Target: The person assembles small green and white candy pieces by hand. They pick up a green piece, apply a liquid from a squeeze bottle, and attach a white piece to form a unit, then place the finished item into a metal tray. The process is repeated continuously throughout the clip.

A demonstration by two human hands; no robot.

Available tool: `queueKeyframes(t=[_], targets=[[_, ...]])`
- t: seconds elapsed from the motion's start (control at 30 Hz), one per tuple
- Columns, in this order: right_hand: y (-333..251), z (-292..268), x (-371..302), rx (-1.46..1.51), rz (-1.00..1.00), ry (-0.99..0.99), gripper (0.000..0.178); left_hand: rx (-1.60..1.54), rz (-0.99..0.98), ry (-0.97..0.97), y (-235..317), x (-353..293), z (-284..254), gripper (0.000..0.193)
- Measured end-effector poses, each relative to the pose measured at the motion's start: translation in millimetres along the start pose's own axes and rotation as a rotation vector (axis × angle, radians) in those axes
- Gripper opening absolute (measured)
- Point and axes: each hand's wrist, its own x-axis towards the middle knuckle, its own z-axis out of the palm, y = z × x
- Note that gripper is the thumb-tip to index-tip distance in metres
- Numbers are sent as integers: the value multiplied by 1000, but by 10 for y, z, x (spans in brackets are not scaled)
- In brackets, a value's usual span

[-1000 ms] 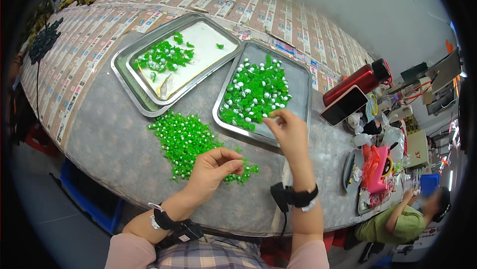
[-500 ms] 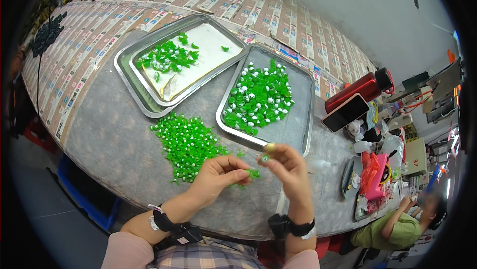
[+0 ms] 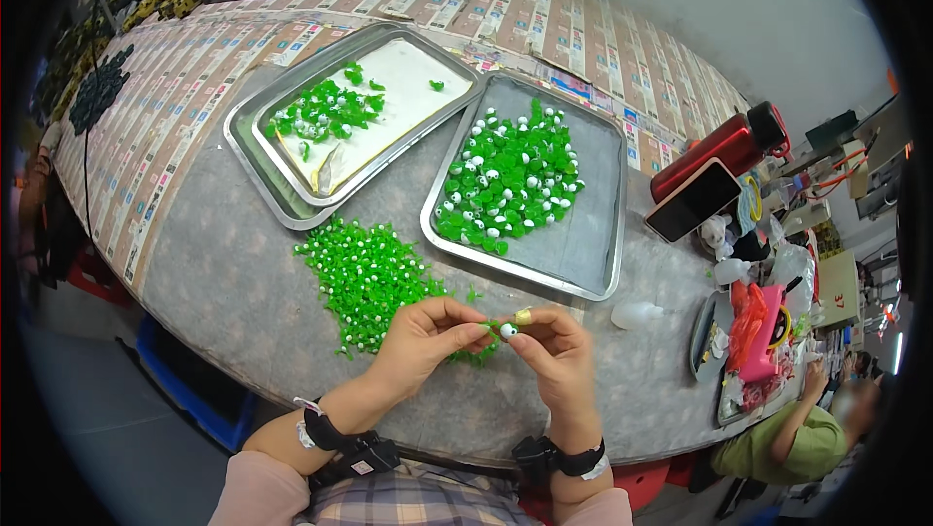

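Observation:
My left hand (image 3: 424, 339) pinches a small green plastic piece (image 3: 491, 325) between thumb and forefinger; its exact shape is mostly hidden. Close against it, my right hand (image 3: 564, 356) holds a small white eye-like ball (image 3: 508, 331) with a dark dot, gripped by thumb and forefinger. Yellow tape wraps a right fingertip. Whether ball and green piece are joined I cannot tell. Left of my hands, loose small green pieces with white dots form a pile (image 3: 362, 273). Beyond lies a metal tray (image 3: 573, 285) of green pieces with white eye-like balls (image 3: 510, 176).
A second metal tray (image 3: 255, 181) at the back left carries a smaller tray with similar green pieces. To the right stand a red bottle (image 3: 714, 152), a phone (image 3: 692, 201), a small translucent bottle (image 3: 637, 314) and a pink holder (image 3: 763, 337). Another person (image 3: 792, 443) sits at lower right.
My right hand has moved slightly down and left, bringing the white ball up to the green piece in my left hand. The left hand has barely moved.

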Motion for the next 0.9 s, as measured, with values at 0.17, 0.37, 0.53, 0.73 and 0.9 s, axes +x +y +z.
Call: queueKeyframes(t=[0.17, 0.37, 0.53, 0.73, 0.9], targets=[[24, 6, 11, -18, -13, -15, 19, 11, 0, 7, -18, 0, -4, 10], [-9, 11, -12, -106, 38, -39, 21, 219, 48, 21, 0, -31, 20, 11], [-51, 10, 7, -34, 105, -41, 22, 572, 248, 31, -9, -51, 35, 11], [0, -62, 8, -120, 164, -81, 21, 942, 518, 9, 28, -30, 45, 10], [39, -91, 48, -104, 201, -101, 22, 973, 434, 1, 48, -29, 37, 9]])
